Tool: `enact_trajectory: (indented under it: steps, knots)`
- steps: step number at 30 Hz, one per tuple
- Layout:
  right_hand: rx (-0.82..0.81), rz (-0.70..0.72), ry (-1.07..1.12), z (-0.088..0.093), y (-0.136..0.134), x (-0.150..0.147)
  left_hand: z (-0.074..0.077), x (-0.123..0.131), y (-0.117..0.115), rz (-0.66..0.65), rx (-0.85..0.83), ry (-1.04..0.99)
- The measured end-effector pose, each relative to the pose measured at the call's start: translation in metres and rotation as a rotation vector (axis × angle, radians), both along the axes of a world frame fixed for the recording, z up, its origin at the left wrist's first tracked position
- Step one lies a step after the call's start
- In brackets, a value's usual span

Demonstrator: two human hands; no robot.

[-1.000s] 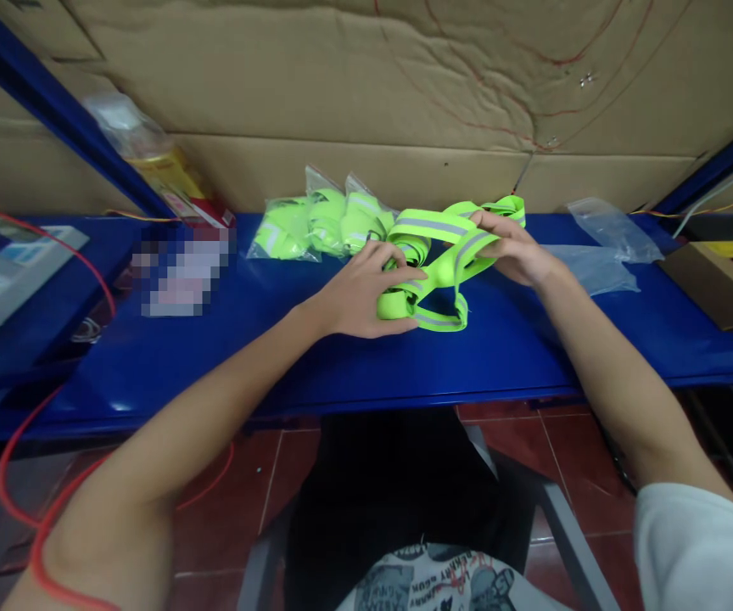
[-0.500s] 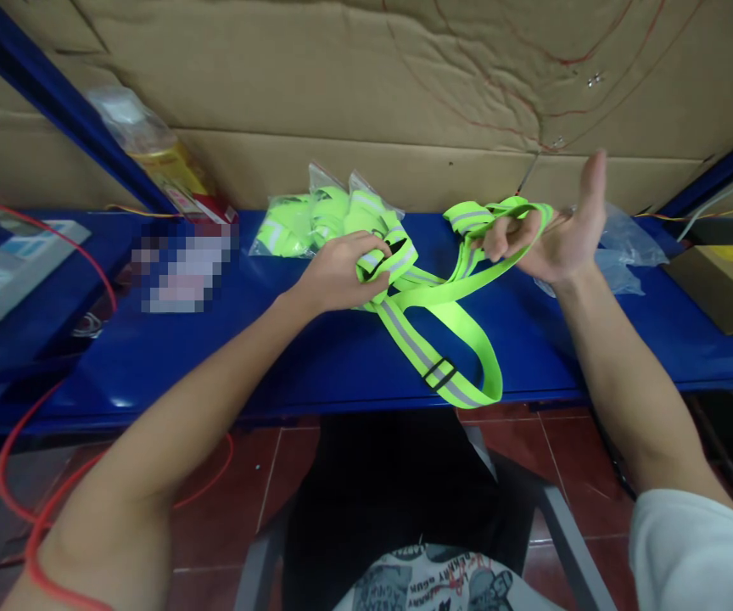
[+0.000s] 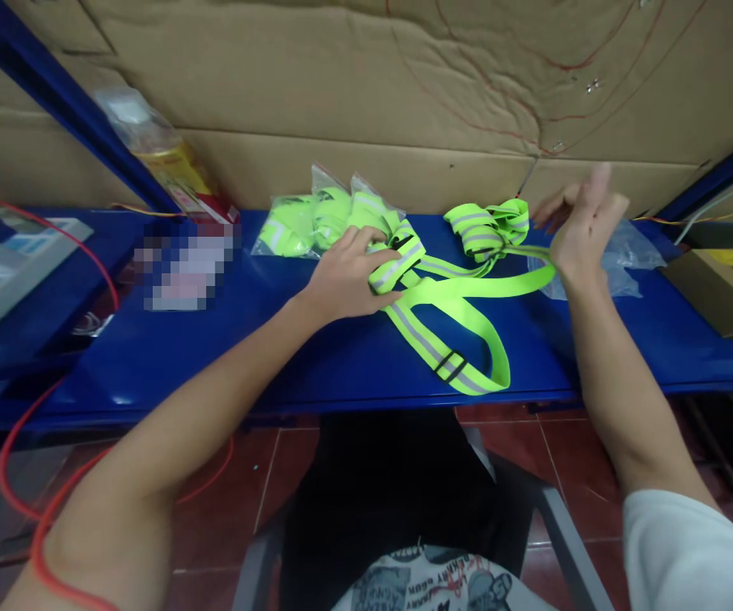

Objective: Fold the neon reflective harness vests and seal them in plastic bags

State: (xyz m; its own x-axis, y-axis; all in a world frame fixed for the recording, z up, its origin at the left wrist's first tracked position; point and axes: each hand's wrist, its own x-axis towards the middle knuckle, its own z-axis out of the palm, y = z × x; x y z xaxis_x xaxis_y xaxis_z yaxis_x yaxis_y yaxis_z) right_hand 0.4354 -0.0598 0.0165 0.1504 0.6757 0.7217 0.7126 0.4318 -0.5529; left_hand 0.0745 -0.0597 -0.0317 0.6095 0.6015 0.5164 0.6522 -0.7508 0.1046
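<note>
A neon-yellow reflective strap (image 3: 472, 289) with a grey stripe lies in loops across the blue table, a black slider buckle (image 3: 450, 367) on its near loop. My left hand (image 3: 349, 276) grips a folded part of the strap between thumb and fingers. Raised at the right, my right hand (image 3: 579, 222) is open with its fingers apart. One strap loop reaches to the heel of that hand and touches it. A rolled bundle of strap (image 3: 486, 227) sits left of the right hand. Behind the left hand are several clear bags (image 3: 306, 222) of similar straps.
A clear empty-looking plastic bag (image 3: 627, 259) lies right of my right hand. Farther right stands an open cardboard box (image 3: 719, 293). A bottle (image 3: 150, 140) leans at the back left; a white tray (image 3: 16, 271) and red hose (image 3: 7, 458) are at the left.
My right hand has drawn back out of the strap bundle and its fingers have opened. The loop over its fingers has dropped to the wrist. My left hand keeps its hold.
</note>
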Motion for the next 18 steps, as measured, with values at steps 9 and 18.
enact_trajectory:
  steps: [9, 18]
  knots:
    - [-0.574, 0.529, -0.375, -0.002, -0.018, -0.046, 0.004, -0.003, 0.002, 0.032, -0.161, -0.106]
    - [-1.031, 1.097, 0.059, 0.02, -0.026, -0.037, 0.005, 0.008, 0.006, 0.002, -0.491, -0.639]
